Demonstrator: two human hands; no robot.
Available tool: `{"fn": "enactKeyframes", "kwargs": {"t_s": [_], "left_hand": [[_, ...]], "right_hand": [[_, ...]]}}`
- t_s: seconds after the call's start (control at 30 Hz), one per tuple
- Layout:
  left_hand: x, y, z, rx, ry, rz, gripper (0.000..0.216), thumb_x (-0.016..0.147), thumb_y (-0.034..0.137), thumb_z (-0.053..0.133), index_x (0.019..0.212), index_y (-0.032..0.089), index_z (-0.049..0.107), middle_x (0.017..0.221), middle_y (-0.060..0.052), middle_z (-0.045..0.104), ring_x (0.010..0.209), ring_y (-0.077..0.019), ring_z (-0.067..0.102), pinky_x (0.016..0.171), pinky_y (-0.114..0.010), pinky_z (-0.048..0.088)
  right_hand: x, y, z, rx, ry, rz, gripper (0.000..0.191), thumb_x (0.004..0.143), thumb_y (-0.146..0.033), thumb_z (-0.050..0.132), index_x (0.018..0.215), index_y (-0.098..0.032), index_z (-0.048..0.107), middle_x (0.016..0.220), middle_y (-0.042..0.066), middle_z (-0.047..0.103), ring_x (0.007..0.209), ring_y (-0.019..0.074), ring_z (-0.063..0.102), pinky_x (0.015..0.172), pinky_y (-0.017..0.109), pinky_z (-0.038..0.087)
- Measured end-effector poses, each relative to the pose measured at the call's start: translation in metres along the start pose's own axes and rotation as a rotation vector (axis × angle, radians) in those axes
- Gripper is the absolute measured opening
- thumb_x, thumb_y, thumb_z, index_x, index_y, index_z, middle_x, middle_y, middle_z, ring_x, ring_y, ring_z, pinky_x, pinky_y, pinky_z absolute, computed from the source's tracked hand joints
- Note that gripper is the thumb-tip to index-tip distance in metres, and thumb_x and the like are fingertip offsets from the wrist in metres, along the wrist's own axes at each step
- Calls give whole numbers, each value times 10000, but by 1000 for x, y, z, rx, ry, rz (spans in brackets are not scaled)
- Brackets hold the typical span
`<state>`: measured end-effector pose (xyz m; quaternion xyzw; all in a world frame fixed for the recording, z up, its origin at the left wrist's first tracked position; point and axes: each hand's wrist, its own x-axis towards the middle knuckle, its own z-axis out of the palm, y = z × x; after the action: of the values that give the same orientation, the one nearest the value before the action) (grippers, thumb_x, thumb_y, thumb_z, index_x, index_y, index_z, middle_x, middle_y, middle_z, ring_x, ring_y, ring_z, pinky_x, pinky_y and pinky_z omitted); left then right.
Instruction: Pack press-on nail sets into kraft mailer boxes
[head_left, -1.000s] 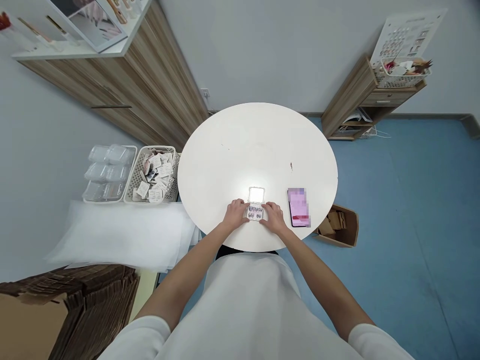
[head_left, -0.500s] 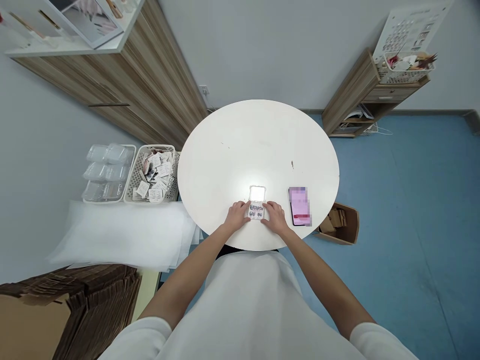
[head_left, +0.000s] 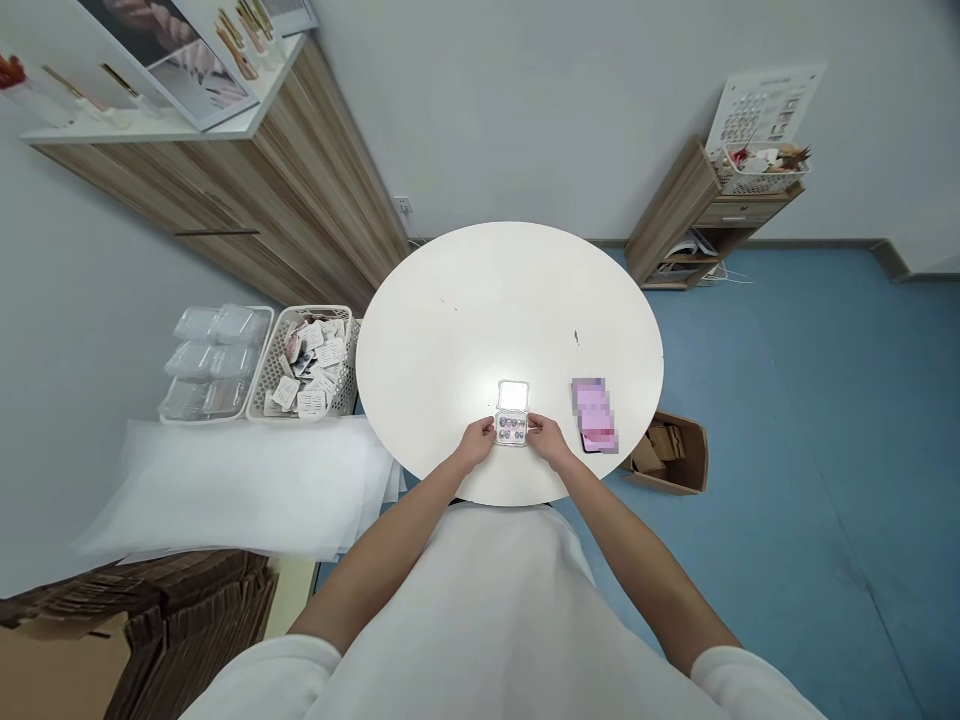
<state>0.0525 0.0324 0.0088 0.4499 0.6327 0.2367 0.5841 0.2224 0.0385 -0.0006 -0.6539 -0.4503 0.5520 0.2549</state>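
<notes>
A small clear plastic case (head_left: 512,427) with several small dark pieces inside lies open near the front edge of a round white table (head_left: 480,320). Its lid (head_left: 513,394) is folded back and shines under the light. My left hand (head_left: 475,443) pinches the case's left side with curled fingers. On the right side of the case, my right hand (head_left: 548,441) grips it the same way. Both forearms reach in from below.
A pink phone (head_left: 594,413) lies on the table right of the case. Left of the table stand a basket of small packets (head_left: 307,362) and a tray of clear cases (head_left: 211,357). A cardboard box (head_left: 669,452) sits on the blue floor.
My hands have drawn back from lying over the case to pinching its two sides. The camera view has shifted a little.
</notes>
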Motion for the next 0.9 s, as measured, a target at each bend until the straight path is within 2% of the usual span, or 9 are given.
{"fn": "enactKeyframes", "kwargs": {"t_s": [0.1,0.2,0.37,0.57,0.77,0.9], "left_hand": [[-3,4,-6,-132,-9,-19,242,726,279,535,922,161,615,765,-24,612,720,-127,540,688,-277,442],[-8,8,-15,-255,-21,-29,264,725,293,554,944,156,612,835,-49,622,738,-120,552,693,-273,451],[-19,17,-29,-331,-20,-57,289,713,312,591,957,159,577,927,-75,622,781,-125,579,671,-264,465],[-34,31,-39,-434,-177,-109,328,671,311,657,929,154,530,850,-81,651,740,-136,621,690,-290,488],[-41,42,-37,-482,-213,-103,305,667,280,672,909,142,548,855,-92,661,726,-142,632,659,-273,503],[-45,47,-34,-520,-232,-109,298,667,265,676,910,141,557,845,-84,659,714,-132,632,668,-271,504]], "right_hand": [[-5,-8,2,67,5,10,449,607,-129,500,1047,-161,579,967,54,611,734,127,571,692,279,469],[-15,-16,0,133,-24,-2,476,617,-144,506,1090,-167,554,1001,59,595,734,117,567,668,267,467],[-35,-29,-5,198,-46,-51,502,647,-197,527,1149,-183,515,1067,74,554,753,116,562,656,267,462],[-54,-37,-14,297,-55,-89,426,651,-261,586,1073,-205,568,1036,63,574,786,131,574,721,295,463],[-45,-48,-25,492,-74,-20,334,739,-410,535,1011,-222,577,1068,72,598,851,162,599,737,316,491],[-33,-63,-31,566,-88,-28,322,725,-381,574,1003,-219,563,1050,70,616,794,142,610,756,316,487]]}}
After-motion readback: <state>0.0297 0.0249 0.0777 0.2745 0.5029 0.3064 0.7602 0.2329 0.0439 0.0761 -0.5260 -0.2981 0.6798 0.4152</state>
